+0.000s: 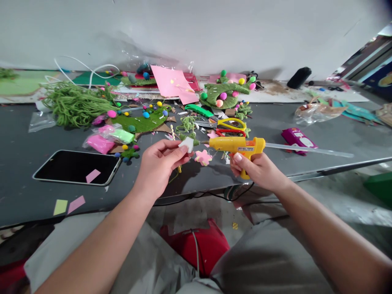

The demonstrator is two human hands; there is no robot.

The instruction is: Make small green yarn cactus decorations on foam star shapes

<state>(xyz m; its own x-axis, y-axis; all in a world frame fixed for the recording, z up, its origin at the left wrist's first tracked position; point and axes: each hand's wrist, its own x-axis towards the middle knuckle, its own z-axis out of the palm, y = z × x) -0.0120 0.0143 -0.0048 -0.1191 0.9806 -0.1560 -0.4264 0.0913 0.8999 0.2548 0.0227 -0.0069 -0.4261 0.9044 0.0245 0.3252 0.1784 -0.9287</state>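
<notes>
My right hand (249, 166) grips a yellow hot glue gun (228, 143) by its handle; a long clear glue stick (309, 150) sticks out of the back. The gun's nozzle points left and meets or nearly meets a green yarn-wrapped piece (195, 140). My left hand (162, 163) pinches a small white cutout (187, 143), perhaps a star, right beside that green piece. Whether the two are joined I cannot tell. Just below the nozzle is a pink flower cutout (203, 157) with yellow bits on it.
Yellow-handled scissors (231, 123), a green cutter (199, 110) and scraps lie behind my hands. To the left are a phone (78, 167), green yarn (78, 104) and pink clay packs (101, 143). A purple packet (298, 140) lies right. A black cord (211, 194) hangs along the table's front edge.
</notes>
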